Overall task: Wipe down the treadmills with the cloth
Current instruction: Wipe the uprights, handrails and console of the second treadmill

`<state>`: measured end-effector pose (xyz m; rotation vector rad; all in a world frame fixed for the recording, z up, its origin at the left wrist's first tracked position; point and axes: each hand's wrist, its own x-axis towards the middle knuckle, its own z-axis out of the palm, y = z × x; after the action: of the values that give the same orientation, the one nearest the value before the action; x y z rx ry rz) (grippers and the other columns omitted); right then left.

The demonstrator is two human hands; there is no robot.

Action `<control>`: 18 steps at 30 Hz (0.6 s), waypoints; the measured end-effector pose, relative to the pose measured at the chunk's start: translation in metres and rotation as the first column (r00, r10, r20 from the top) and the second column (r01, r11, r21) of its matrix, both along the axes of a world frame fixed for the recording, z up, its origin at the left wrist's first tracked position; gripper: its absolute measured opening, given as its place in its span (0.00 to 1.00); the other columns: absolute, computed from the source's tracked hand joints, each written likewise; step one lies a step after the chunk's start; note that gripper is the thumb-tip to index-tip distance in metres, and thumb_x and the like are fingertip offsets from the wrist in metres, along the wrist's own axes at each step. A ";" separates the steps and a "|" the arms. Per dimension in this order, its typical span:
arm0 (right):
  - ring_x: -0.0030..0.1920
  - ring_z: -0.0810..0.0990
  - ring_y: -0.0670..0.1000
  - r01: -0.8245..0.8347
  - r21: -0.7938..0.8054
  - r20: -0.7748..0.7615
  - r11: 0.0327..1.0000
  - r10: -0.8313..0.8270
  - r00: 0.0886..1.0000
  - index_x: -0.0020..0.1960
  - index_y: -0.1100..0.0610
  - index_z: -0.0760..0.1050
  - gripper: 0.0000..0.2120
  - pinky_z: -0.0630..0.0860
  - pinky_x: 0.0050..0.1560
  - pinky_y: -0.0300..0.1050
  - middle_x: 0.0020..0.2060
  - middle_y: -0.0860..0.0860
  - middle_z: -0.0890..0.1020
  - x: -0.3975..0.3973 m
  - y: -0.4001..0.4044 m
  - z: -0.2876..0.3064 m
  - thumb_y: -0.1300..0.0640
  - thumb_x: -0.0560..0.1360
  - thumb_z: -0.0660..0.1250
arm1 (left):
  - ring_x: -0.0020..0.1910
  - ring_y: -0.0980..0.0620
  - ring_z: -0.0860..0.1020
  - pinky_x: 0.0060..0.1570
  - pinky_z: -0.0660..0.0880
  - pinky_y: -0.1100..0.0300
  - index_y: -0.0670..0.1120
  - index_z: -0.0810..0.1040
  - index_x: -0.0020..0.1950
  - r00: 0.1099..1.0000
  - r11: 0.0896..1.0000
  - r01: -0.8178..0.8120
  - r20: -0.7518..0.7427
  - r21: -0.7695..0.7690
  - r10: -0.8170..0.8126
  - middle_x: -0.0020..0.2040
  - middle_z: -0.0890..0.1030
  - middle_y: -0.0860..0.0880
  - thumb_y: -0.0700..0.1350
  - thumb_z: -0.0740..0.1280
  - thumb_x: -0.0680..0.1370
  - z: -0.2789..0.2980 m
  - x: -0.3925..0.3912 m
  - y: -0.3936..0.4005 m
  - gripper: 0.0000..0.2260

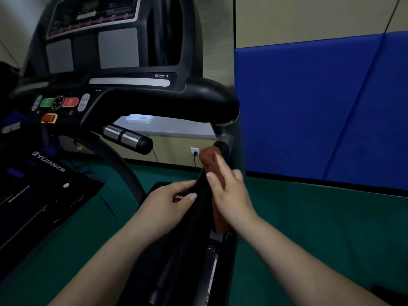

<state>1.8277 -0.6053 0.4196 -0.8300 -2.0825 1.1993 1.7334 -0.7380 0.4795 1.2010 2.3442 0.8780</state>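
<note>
A black treadmill fills the left and centre, with its console (92, 36) up top and its right handrail (198, 208) running down the middle. A brown cloth (212, 160) is wrapped over that handrail. My right hand (231, 195) grips the cloth against the rail from the right side. My left hand (170, 199) holds the same rail from the left, with the thumb on top and the fingers curled round it just below the cloth.
A short silver pulse grip (128, 138) sticks out under the console. The treadmill deck (33, 195) lies at the left. Blue padded mats (320, 107) lean against the wall on the right. Green floor (320, 228) spreads around, with a wall socket (194, 151) behind.
</note>
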 end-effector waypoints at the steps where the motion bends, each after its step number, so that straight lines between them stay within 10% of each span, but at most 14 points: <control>1: 0.51 0.75 0.51 0.040 -0.004 -0.028 0.999 -0.040 0.999 0.72 0.30 0.53 0.24 0.71 0.53 0.43 0.53 0.51 0.68 -0.005 0.006 0.004 0.43 0.79 0.56 | 0.56 0.64 0.77 0.61 0.72 0.61 0.58 0.77 0.64 1.000 1.000 -0.002 0.003 0.012 0.002 0.56 0.81 0.60 0.49 0.67 0.77 0.000 -0.001 0.001 0.15; 9: 0.45 0.72 0.42 0.017 0.228 -0.144 0.973 0.017 0.989 0.62 0.40 0.76 0.15 0.68 0.43 0.28 0.42 0.42 0.66 0.000 -0.016 -0.003 0.43 0.77 0.61 | 0.57 0.61 0.76 0.54 0.69 0.69 0.53 0.78 0.63 0.995 1.000 0.008 -0.101 -0.010 -0.009 0.57 0.80 0.58 0.51 0.66 0.77 -0.006 -0.005 0.002 0.15; 18: 0.51 0.71 0.46 0.023 0.239 -0.017 0.971 -0.020 1.000 0.61 0.38 0.75 0.14 0.68 0.47 0.37 0.46 0.46 0.65 -0.028 0.049 0.014 0.42 0.77 0.62 | 0.59 0.68 0.74 0.59 0.67 0.73 0.62 0.73 0.66 1.000 0.999 0.027 0.009 0.019 -0.027 0.60 0.78 0.61 0.53 0.66 0.77 -0.009 -0.006 -0.005 0.17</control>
<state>1.7999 -0.5558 0.4335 -0.7268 -2.1478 0.9164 1.7271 -0.7427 0.4703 1.2305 2.3115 0.8966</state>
